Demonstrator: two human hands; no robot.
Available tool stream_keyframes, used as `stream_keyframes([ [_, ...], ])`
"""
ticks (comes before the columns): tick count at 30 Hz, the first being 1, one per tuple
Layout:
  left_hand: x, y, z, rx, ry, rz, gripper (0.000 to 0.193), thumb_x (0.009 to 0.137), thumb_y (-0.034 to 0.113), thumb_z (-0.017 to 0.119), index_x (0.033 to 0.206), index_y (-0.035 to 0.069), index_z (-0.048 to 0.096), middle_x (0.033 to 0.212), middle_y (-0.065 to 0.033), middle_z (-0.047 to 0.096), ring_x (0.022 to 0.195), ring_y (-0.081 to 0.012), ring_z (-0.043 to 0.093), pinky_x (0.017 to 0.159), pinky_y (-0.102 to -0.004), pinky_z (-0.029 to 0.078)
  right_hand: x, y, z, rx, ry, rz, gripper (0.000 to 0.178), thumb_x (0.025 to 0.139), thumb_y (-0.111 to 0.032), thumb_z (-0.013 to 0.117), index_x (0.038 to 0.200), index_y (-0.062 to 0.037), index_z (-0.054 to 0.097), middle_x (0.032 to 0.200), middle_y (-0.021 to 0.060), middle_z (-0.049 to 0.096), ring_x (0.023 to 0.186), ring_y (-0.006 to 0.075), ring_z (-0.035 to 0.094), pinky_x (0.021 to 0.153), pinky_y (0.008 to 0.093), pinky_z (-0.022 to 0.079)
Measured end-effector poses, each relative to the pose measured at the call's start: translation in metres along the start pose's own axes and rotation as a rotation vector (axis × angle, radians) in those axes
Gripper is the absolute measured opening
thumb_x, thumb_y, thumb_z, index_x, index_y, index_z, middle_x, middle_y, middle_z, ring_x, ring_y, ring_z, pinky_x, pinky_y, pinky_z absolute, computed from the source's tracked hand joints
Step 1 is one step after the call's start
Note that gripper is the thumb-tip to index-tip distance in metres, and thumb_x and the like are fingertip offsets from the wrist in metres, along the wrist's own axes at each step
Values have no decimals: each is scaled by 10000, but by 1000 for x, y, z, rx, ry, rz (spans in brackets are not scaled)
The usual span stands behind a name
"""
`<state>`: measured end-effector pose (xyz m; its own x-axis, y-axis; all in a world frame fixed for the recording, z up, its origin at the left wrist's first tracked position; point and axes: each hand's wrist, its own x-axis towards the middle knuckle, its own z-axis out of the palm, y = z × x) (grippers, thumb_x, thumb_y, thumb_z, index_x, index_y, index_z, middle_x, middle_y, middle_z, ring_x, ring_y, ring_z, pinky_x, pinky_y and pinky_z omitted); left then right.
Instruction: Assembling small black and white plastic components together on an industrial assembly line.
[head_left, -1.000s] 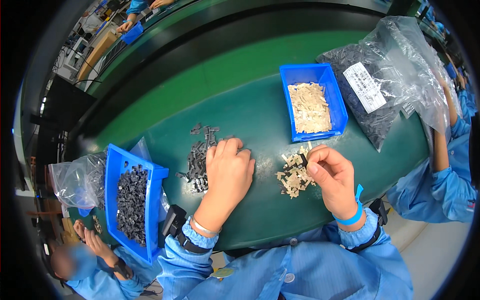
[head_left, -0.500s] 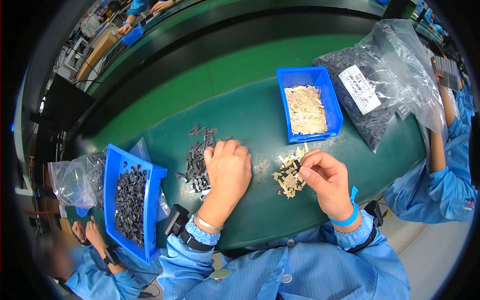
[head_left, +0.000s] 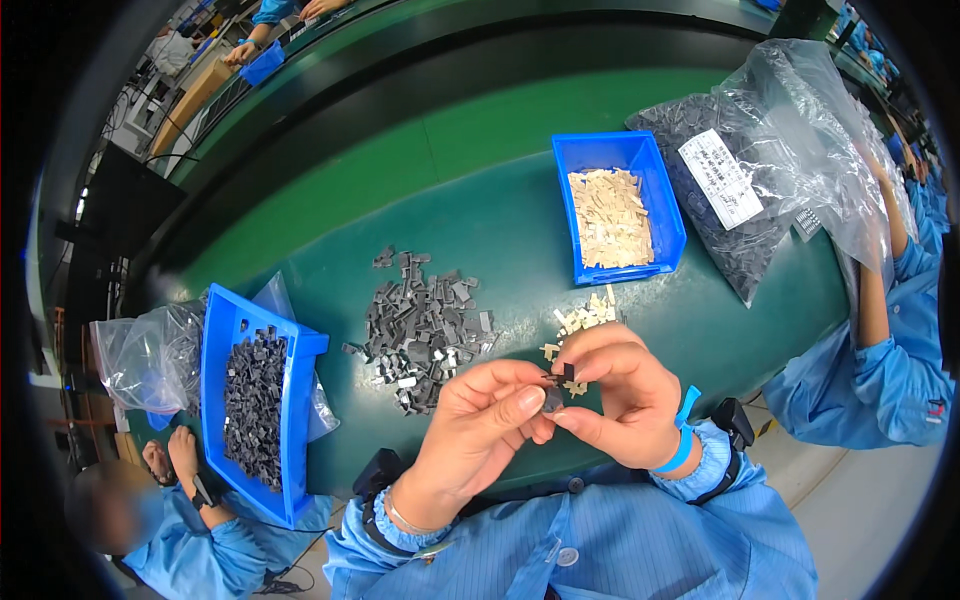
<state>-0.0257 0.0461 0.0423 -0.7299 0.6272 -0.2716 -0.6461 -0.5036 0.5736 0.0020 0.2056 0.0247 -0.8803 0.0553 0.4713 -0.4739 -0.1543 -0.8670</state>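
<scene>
In front of my chest, both hands meet at their fingertips. My left hand (head_left: 475, 430) pinches a small dark plastic piece (head_left: 552, 400) between thumb and fingers. My right hand (head_left: 632, 400) closes on it from the other side, with a dark edge showing by its forefinger; whether a cream strip is also in its fingers is hidden. Beyond my left hand spreads a loose pile of dark grey plastic pieces (head_left: 425, 315). Small cream strips (head_left: 585, 318) lie on the green table just past my right hand, partly covered by it.
A blue bin (head_left: 630, 272) of cream strips stands far right of centre. Beside it lies a clear bag of dark pieces (head_left: 745, 255). At left, another blue bin (head_left: 300, 410) holds dark pieces, with a plastic bag (head_left: 145, 360) behind. Co-workers sit at both sides.
My left hand has left the dark pile and come right and nearer with a dark piece. My right hand has moved from the cream strips toward me, and the two now meet.
</scene>
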Motion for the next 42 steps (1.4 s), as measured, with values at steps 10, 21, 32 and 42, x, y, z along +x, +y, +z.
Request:
stream_keyframes([
  [10, -5, -17, 3, 447, 62, 312, 269, 829, -8, 557, 1096, -37, 556, 972, -121, 593, 765, -132, 581, 661, -228, 489, -7, 7, 1, 152, 96, 144, 240, 734, 64, 627, 950, 27, 529, 965, 107, 489, 813, 149, 511, 747, 272, 423],
  [21, -6, -12, 0, 579, 138, 439, 202, 812, -29, 563, 1009, -38, 608, 913, -132, 600, 724, -140, 603, 620, -231, 512, -7, 5, 2, 367, 117, 293, 91, 779, 67, 576, 859, 33, 548, 970, 111, 495, 884, 142, 503, 774, 273, 428],
  [32, -7, -13, 2, 722, 163, 492, 217, 783, -62, 584, 996, -39, 613, 918, -137, 598, 712, -130, 607, 619, -214, 513, -5, -2, 6, 301, 137, 354, 61, 775, 46, 586, 812, 23, 544, 941, 107, 513, 852, 133, 500, 764, 271, 424],
  [42, -8, -13, 1, 726, 147, 494, 228, 779, -73, 579, 1004, -42, 607, 916, -133, 594, 714, -127, 605, 610, -207, 507, -6, -2, 4, 225, 94, 336, 83, 766, 78, 585, 825, 33, 548, 949, 98, 507, 864, 122, 518, 757, 251, 446],
])
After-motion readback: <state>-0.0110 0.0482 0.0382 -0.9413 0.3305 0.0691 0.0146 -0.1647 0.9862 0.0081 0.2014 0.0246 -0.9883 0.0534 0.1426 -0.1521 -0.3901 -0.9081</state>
